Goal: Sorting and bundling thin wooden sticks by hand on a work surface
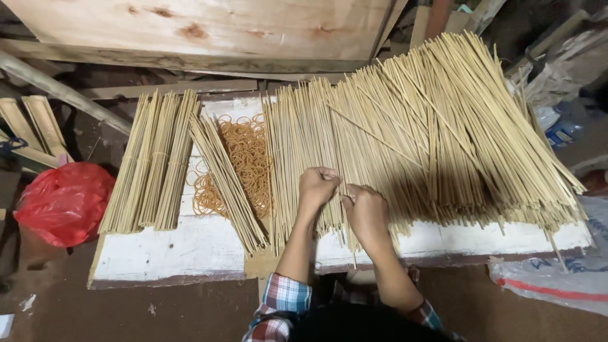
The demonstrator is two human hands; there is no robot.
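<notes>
My left hand (316,185) and my right hand (366,212) rest side by side on a spread of thin bamboo sticks (405,139) lying on a white board (190,244). Both hands have their fingers curled around a small bunch of these sticks near the sticks' near ends. The big loose pile fans out to the right. Just left of my left hand lies a tied bundle of sticks (229,183), slanted across the board. A heap of orange rubber bands (244,158) sits beside that bundle.
Three tied stick bundles (152,163) lie at the board's left end. A red plastic bag (63,202) sits on the floor at left. A large plywood sheet (209,25) leans behind. A white sack (557,278) lies at lower right.
</notes>
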